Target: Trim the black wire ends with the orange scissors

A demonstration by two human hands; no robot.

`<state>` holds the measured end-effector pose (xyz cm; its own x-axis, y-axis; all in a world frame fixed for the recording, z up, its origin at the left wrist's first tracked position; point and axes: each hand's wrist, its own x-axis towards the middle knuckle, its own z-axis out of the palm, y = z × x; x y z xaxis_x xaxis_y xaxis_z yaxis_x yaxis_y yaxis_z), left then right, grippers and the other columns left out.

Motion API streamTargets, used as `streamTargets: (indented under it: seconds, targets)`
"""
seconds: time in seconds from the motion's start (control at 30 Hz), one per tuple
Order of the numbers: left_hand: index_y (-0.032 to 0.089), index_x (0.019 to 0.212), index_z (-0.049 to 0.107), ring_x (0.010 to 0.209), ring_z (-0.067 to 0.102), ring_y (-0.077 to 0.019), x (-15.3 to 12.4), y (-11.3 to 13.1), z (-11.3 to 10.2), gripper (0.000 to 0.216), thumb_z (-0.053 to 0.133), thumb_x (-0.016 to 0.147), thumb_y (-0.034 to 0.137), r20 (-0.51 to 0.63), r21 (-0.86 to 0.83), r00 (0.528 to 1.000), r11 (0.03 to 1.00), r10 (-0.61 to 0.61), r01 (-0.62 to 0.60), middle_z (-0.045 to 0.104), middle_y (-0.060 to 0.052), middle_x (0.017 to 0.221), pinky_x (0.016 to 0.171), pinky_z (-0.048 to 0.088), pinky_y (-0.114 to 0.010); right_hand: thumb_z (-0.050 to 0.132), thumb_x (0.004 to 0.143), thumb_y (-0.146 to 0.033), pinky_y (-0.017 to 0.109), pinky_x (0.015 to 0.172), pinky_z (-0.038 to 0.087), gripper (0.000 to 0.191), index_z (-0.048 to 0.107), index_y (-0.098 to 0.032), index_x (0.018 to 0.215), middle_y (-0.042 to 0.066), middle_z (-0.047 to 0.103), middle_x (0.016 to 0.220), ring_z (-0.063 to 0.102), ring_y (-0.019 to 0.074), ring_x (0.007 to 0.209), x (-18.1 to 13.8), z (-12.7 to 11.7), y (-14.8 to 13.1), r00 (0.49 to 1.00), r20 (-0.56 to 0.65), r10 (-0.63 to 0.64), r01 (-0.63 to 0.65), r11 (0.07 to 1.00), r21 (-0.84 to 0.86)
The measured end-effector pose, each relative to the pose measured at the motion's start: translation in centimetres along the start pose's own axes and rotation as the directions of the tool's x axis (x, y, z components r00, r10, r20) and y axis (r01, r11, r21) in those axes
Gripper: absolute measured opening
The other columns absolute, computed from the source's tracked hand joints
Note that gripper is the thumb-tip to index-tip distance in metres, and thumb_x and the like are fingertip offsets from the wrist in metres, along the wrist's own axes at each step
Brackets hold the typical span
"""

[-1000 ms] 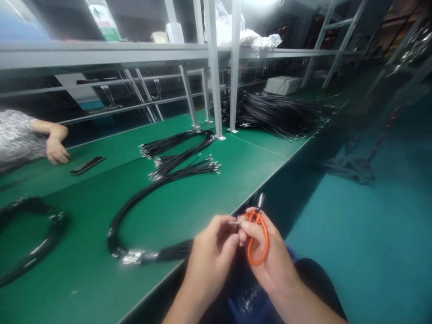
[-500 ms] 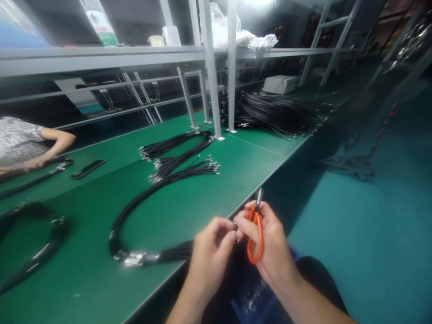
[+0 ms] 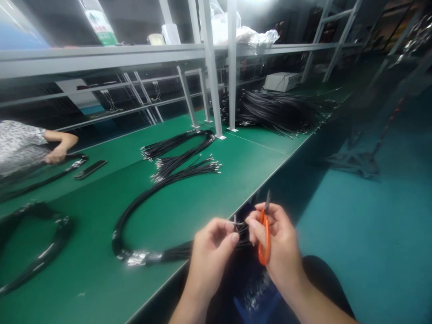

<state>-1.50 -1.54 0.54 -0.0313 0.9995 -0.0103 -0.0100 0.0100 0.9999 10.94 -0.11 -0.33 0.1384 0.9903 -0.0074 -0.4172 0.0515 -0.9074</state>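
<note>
At the table's front edge, my left hand [image 3: 209, 254] pinches the end of a thin black cable [image 3: 239, 223] between thumb and forefinger. Close beside it, my right hand [image 3: 281, 238] has orange-handled scissors [image 3: 266, 240] tucked in the palm, blades pointing up and away. Its thumb and forefinger are also closed at the cable's tip; what exactly they pinch is too small to tell. A black cable bundle [image 3: 173, 253] bound with clear tape curves over the table and runs behind my left hand to the edge.
More cable bundles lie on the green table [image 3: 189, 202], with a large pile [image 3: 276, 110] behind the shelf posts. At the left another person's hand [image 3: 56, 154] touches a bundle near a dark phone-like object [image 3: 91, 169]. Below my hands is a blue bin [image 3: 256, 299].
My right hand with the scissors has moved slightly right, away from my left hand, and a short length of cable now shows between them. The other person's hand has shifted right.
</note>
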Motion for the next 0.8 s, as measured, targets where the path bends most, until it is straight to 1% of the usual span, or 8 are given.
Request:
streamTargets:
  seconds: [0.17,0.27,0.4,0.47,0.57,0.67,0.73,0.8]
  targets:
    - [0.015,0.076,0.058,0.067,0.051,-0.0114,-0.1,-0.1,0.0,0.009,0.065,0.078,0.022,-0.005,0.049,1.000,0.999,0.021,-0.021,0.058,0.001,0.071,0.064,0.040,-0.020,0.066,0.078,-0.018,0.025,0.063,0.050,0.025,0.053,-0.026,0.098,0.002,0.068,0.093,0.062,0.0138,0.073,-0.3,-0.4,-0.6,0.979,0.078,-0.186,0.200,0.945,-0.257]
    - [0.015,0.076,0.058,0.069,0.052,-0.0128,-0.2,-0.1,0.0,0.009,0.064,0.078,0.022,0.008,0.062,1.000,0.998,0.019,-0.019,0.060,0.000,0.073,0.065,0.042,-0.022,0.065,0.079,-0.015,0.024,0.062,0.051,0.025,0.054,-0.027,0.097,0.000,0.068,0.091,0.063,0.0134,0.071,-0.3,-0.4,-0.3,0.953,0.205,-0.225,0.283,0.901,-0.329]
    - [0.015,0.076,0.058,0.070,0.052,-0.0121,-0.4,0.0,-0.1,0.009,0.065,0.078,0.021,0.027,0.010,1.000,1.000,0.012,-0.012,0.060,0.001,0.073,0.066,0.042,-0.021,0.063,0.081,-0.015,0.024,0.063,0.053,0.020,0.055,-0.027,0.095,-0.001,0.068,0.083,0.066,0.0152,0.075,-0.2,-0.8,0.3,0.909,0.257,-0.327,0.407,0.825,-0.392]
    - [0.015,0.077,0.059,0.070,0.054,-0.0120,-0.4,0.1,-0.1,0.009,0.066,0.077,0.021,0.034,-0.035,0.999,0.999,0.000,0.002,0.061,0.001,0.074,0.066,0.043,-0.021,0.063,0.079,-0.011,0.023,0.062,0.053,0.024,0.056,-0.026,0.095,-0.001,0.068,0.082,0.067,0.0154,0.073,-0.1,-1.0,0.4,0.846,0.293,-0.446,0.534,0.720,-0.444]
    - [0.016,0.077,0.062,0.071,0.056,-0.0122,-0.6,0.4,-0.1,0.007,0.068,0.076,0.020,0.043,-0.034,0.999,0.999,0.002,0.000,0.063,0.001,0.074,0.067,0.044,-0.020,0.062,0.075,-0.001,0.025,0.061,0.053,0.035,0.057,-0.024,0.101,0.000,0.068,0.077,0.066,0.0161,0.067,0.2,-1.0,0.1,0.650,0.417,-0.635,0.753,0.465,-0.465]
    - [0.016,0.074,0.066,0.068,0.057,-0.0117,-0.7,0.5,0.0,0.004,0.068,0.076,0.019,0.027,0.026,0.999,0.999,0.035,-0.035,0.064,0.001,0.071,0.065,0.044,-0.019,0.059,0.073,0.005,0.031,0.063,0.054,0.044,0.054,-0.019,0.110,0.003,0.067,0.074,0.064,0.0176,0.064,0.6,-1.0,0.1,0.478,0.512,-0.714,0.865,0.280,-0.417]
    - [0.017,0.075,0.067,0.068,0.058,-0.0116,-0.6,0.4,0.0,0.004,0.067,0.077,0.019,-0.006,0.014,0.999,0.999,0.047,-0.047,0.065,0.001,0.071,0.065,0.044,-0.019,0.057,0.074,0.005,0.032,0.063,0.054,0.044,0.053,-0.019,0.111,0.004,0.066,0.074,0.064,0.0181,0.064,0.8,-1.1,0.3,0.452,0.513,-0.730,0.871,0.237,-0.430]
    - [0.017,0.076,0.067,0.069,0.058,-0.0116,-0.5,0.2,-0.1,0.004,0.067,0.078,0.021,-0.049,-0.018,0.997,0.998,0.051,-0.052,0.067,0.001,0.074,0.065,0.044,-0.019,0.057,0.075,0.003,0.030,0.062,0.054,0.041,0.054,-0.021,0.108,0.003,0.066,0.074,0.064,0.0176,0.064,0.7,-1.6,0.7,0.496,0.479,-0.725,0.834,0.244,-0.495]
